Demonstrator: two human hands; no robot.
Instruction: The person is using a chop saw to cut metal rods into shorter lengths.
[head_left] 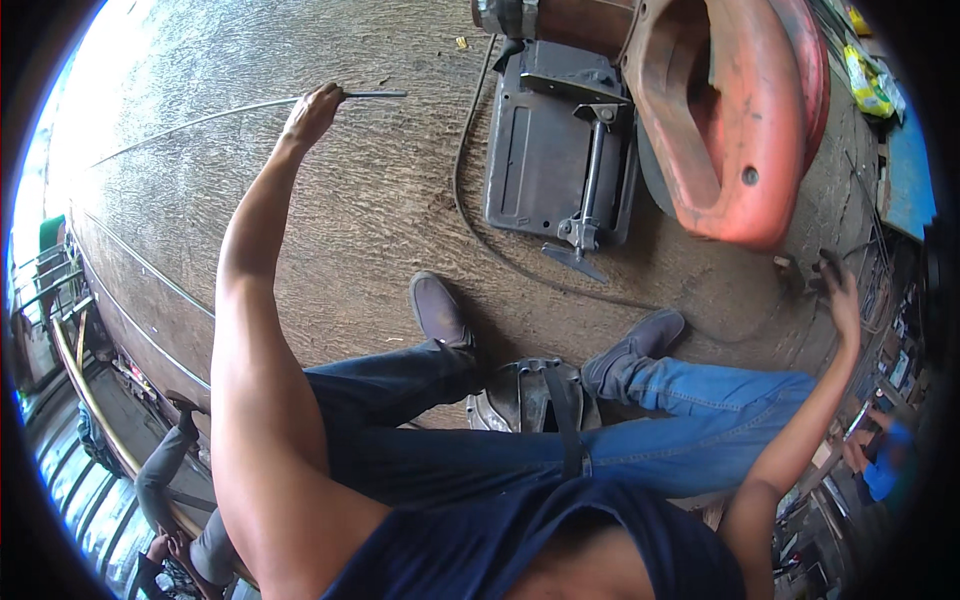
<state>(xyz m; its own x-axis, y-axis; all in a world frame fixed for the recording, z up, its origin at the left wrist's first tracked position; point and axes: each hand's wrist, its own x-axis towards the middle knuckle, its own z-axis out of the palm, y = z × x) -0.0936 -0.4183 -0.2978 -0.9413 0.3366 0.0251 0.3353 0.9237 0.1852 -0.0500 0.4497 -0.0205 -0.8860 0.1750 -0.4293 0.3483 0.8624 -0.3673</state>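
My left hand (315,112), arm stretched out to the far left, is closed around a long thin metal rod (240,108). One short end of the rod sticks out to the right of my fist, while the longer part runs off leftward. At the right, my right hand (842,295) is lifted with its fingers apart and nothing visible in it. Nearest to that hand is a cut-off saw with an orange-red guard (770,170). The saw's grey base (512,165) carries a screw clamp (594,165), and no rod lies in the clamp.
A dark cable (466,215) curves across the brown floor past the saw. Between my shoes sits a metal part (510,395) with a black strap. More thin rods (150,268) lie at the left. Other people are at lower left (165,470) and far right (885,460).
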